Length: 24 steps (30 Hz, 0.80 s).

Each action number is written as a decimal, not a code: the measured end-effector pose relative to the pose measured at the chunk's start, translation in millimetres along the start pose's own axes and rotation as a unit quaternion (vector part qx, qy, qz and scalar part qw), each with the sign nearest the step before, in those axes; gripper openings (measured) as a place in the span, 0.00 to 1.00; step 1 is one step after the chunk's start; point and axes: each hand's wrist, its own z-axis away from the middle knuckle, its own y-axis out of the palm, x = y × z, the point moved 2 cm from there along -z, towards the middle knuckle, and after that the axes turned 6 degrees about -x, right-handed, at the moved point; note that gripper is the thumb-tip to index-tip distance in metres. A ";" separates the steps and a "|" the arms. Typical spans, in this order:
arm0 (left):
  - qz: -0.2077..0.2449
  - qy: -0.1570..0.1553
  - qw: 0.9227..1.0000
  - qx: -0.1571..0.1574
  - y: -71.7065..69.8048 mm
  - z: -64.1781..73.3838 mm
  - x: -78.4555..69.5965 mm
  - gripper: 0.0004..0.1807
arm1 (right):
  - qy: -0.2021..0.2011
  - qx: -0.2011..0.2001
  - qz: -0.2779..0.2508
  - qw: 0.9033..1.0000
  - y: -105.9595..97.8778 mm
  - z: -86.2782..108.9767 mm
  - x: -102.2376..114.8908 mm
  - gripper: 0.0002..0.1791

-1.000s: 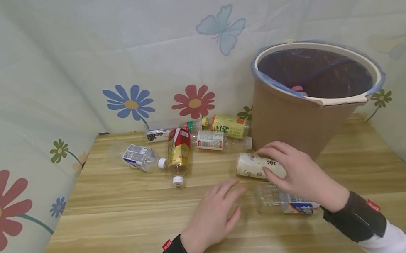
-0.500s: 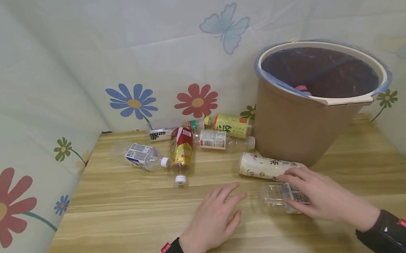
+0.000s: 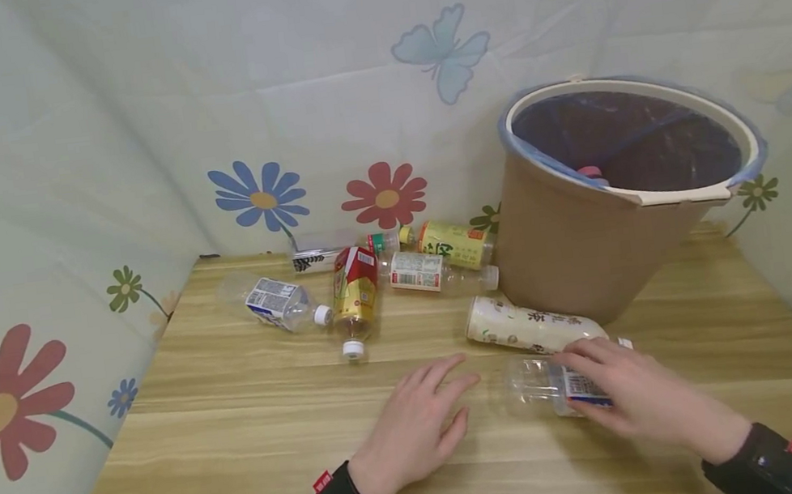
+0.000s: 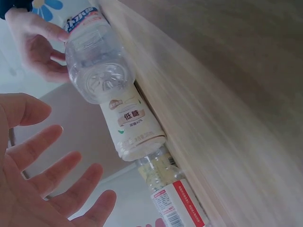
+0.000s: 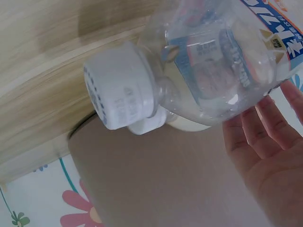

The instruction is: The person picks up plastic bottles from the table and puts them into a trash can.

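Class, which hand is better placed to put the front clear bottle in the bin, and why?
Probably the right hand: it holds the clear bottle, and the bin stands on that side. The left hand holds nothing and is apart from the bottle.

Person's right grip [image 3: 636, 391] around a clear plastic bottle [image 3: 560, 388] with a blue-and-white label; just beyond, a cream printed cylindrical bottle [image 3: 518, 324] lies on the pale wood-grain worktop [image 3: 243, 452] before a brown, blue-lined bin [image 3: 572, 243]. Left grip [image 3: 416, 424] apart, over the worktop; farther back, a red-and-gold, white-capped bottle [image 3: 355, 292].
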 end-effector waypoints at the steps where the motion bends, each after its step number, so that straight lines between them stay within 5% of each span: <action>1: 0.000 0.000 1.000 -0.002 -0.6 -0.9 0.6 0.22 | 0.000 -0.001 0.000 1.000 1.6 -1.2 1.2 0.31; 13: 0.006 -0.048 0.999 -0.010 -14.2 -17.4 12.6 0.21 | 0.008 -0.006 -0.028 1.000 32.5 -37.8 31.0 0.31; 24: 0.012 -0.104 0.993 -0.056 -35.5 -22.9 32.1 0.22 | 0.057 -0.021 -0.058 0.996 52.9 -62.9 46.7 0.34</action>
